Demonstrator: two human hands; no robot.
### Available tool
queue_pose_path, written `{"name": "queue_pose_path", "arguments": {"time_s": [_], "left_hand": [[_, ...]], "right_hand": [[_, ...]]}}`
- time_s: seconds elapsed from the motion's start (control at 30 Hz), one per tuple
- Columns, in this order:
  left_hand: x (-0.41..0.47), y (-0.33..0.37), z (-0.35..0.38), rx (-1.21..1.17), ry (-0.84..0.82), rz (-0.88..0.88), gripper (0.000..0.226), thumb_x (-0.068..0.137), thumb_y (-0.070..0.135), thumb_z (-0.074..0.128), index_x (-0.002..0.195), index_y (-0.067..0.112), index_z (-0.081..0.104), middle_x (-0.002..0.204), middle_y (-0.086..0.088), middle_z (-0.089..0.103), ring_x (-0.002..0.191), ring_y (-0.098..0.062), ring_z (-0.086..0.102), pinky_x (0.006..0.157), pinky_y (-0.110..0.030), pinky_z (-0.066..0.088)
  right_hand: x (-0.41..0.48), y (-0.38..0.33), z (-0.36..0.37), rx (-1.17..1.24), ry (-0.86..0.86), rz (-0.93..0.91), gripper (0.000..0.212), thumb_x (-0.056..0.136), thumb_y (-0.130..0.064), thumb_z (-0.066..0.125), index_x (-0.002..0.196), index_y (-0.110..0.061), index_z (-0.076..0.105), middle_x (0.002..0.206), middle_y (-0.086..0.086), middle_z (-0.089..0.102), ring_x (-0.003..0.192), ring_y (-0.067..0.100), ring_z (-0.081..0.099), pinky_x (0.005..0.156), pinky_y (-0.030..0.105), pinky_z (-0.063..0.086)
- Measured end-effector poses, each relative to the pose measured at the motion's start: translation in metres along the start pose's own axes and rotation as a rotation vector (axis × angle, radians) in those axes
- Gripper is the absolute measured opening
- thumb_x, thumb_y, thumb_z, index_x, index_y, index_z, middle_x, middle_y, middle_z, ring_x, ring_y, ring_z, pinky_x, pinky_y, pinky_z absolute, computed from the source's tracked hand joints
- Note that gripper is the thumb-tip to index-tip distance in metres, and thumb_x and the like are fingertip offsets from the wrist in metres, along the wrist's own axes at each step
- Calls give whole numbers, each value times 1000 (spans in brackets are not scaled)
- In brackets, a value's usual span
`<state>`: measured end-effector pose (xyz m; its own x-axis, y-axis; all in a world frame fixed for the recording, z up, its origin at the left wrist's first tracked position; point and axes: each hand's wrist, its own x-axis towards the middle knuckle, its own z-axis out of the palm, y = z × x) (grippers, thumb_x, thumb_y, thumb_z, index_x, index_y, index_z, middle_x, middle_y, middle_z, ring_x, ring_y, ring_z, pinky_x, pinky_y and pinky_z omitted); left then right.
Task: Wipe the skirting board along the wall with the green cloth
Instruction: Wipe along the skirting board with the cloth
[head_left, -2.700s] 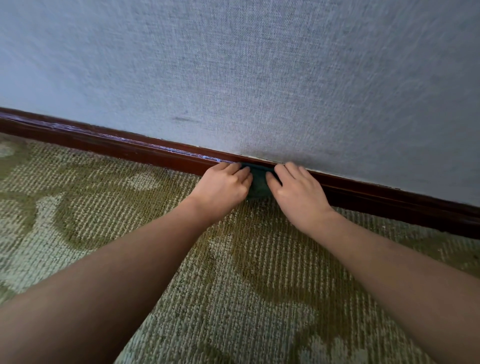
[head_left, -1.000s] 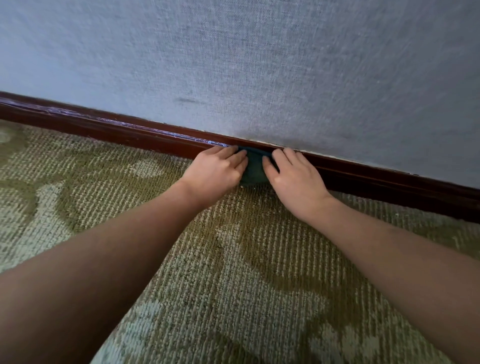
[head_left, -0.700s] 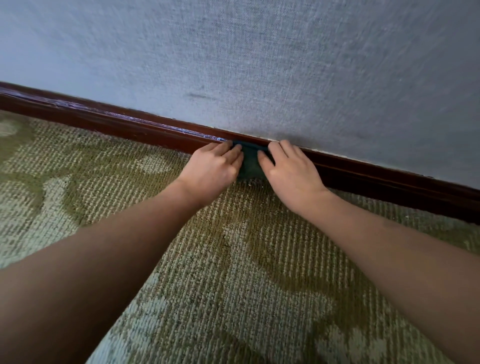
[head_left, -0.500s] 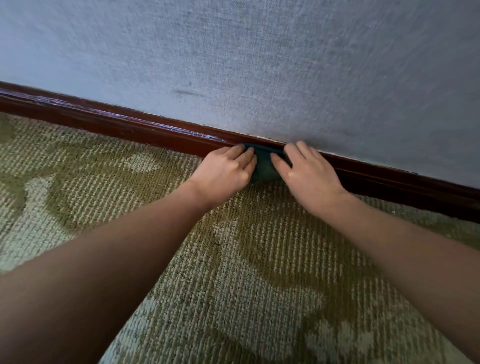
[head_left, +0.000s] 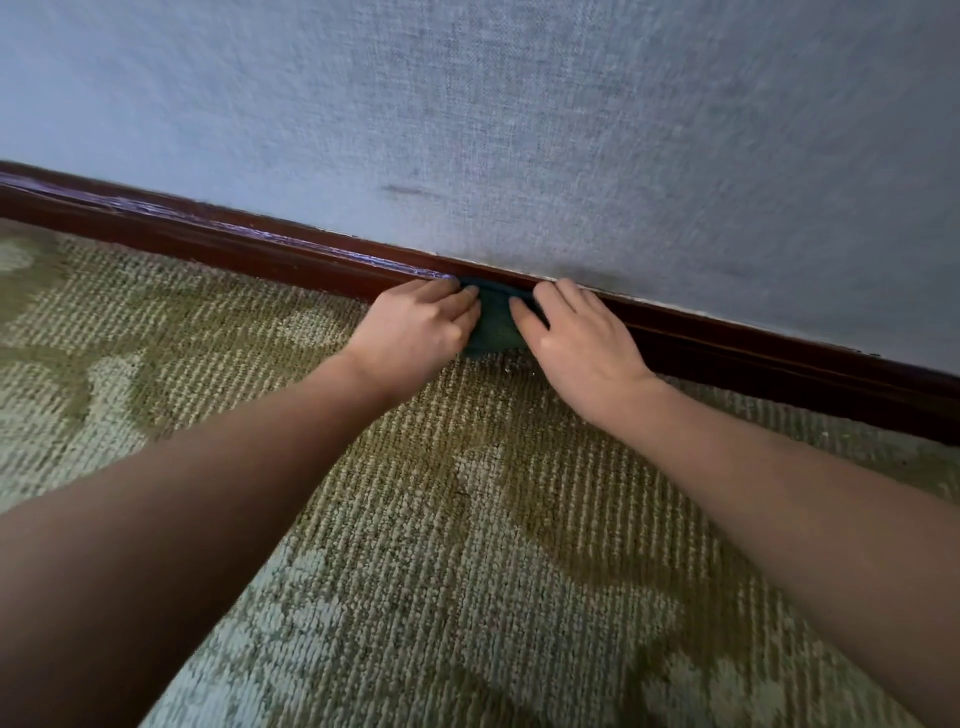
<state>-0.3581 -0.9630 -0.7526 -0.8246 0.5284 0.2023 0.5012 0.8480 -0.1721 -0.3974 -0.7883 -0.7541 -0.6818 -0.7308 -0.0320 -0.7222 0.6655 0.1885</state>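
A: What is seen nearest?

B: A green and pale patterned carpet (head_left: 467, 571) is seen at six o'clock; two bare forearms are stretched over it, one entering from seven o'clock, the other from four o'clock.

A: And the hands?

B: Both are met near twelve o'clock of the view's centre. The left hand (head_left: 415, 327) is bent at the knuckles, its fingers curled over the left end of the green cloth (head_left: 493, 325); the thumb is hidden. The right hand (head_left: 576, 343) is laid flatter, its fingers nearly straight and pressed onto the cloth's right end; nothing is clasped by it.

A: How is the cloth placed?

B: It is bunched between the hands and pressed against the face of the skirting board (head_left: 260, 254), its lower edge touching the carpet. Its long axis is laid along the board, though both ends are covered.

A: And the board?

B: Dark brown, glossy; its length is run from just above nine o'clock to just below three o'clock. Behind it a grey-blue textured wall (head_left: 519, 130) is seen, with a dark smudge (head_left: 405, 190) at eleven o'clock of the cloth.
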Motion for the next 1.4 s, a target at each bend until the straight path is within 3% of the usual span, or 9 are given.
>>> {"name": "queue_pose_path", "arguments": {"time_s": [0.23, 0.33, 0.4, 0.47, 0.77, 0.97, 1.13, 1.27, 1.4], "left_hand": [[11, 17, 11, 36, 109, 118, 31, 74, 8, 51, 96, 2, 73, 98, -11, 72, 86, -24, 69, 70, -29, 56], [7, 9, 7, 48, 76, 128, 35, 67, 5, 72, 102, 2, 70, 105, -12, 69, 93, -26, 68, 75, -33, 57], [1, 0, 3, 27, 60, 112, 42, 60, -1, 79, 101, -2, 70, 103, -16, 69, 91, -29, 68, 73, -37, 57], [-5, -7, -2, 14, 27, 62, 43, 57, -5, 79, 99, -6, 69, 102, -19, 69, 89, -32, 68, 70, -40, 58], [4, 9, -3, -115, 5, -122, 32, 54, -10, 75, 86, -7, 71, 84, -19, 71, 73, -32, 68, 61, -37, 58], [20, 19, 4, -54, 20, -41, 20, 67, -1, 69, 87, 1, 70, 86, -10, 70, 75, -27, 64, 65, -31, 53], [6, -6, 3, -23, -75, -108, 24, 82, 3, 54, 104, 2, 65, 107, -10, 66, 97, -27, 58, 83, -36, 47], [-7, -20, -3, -61, -27, -147, 23, 64, -11, 68, 86, -8, 70, 88, -19, 70, 79, -33, 66, 67, -41, 56], [-9, -14, -3, -32, 16, -81, 26, 60, -9, 71, 86, -8, 70, 85, -18, 71, 76, -32, 68, 64, -38, 57]], "right_hand": [[-24, 21, -3, -27, -76, 16, 58, 86, 4, 46, 140, 0, 25, 119, 19, 40, 111, 33, 34, 94, 38, 30], [-23, 14, -4, -15, -55, 35, 54, 83, 9, 48, 134, 8, 33, 114, 22, 47, 108, 36, 42, 92, 41, 36], [-13, 3, -5, -6, -52, 17, 57, 84, 7, 47, 137, 8, 27, 119, 19, 43, 112, 33, 38, 95, 39, 34], [-2, -5, -5, 10, -44, -1, 58, 86, 3, 44, 140, 4, 21, 124, 16, 38, 116, 30, 32, 98, 36, 29], [-3, 2, -18, 6, -66, 50, 53, 84, 3, 48, 135, -1, 33, 124, 16, 38, 115, 30, 31, 97, 35, 29], [-23, 10, -13, -3, -89, 120, 56, 84, 3, 49, 137, -2, 30, 123, 16, 37, 116, 30, 30, 99, 36, 27], [-1, -12, -13, 82, -57, 109, 54, 85, 3, 48, 135, -1, 31, 126, 16, 36, 117, 29, 30, 98, 35, 28], [18, -23, -12, 64, -5, 43, 49, 86, 1, 46, 133, -1, 34, 124, 15, 39, 117, 29, 32, 98, 34, 28], [13, -14, -11, -9, -15, -6, 55, 85, 3, 46, 137, 1, 28, 123, 15, 39, 115, 30, 33, 98, 36, 28]]}}
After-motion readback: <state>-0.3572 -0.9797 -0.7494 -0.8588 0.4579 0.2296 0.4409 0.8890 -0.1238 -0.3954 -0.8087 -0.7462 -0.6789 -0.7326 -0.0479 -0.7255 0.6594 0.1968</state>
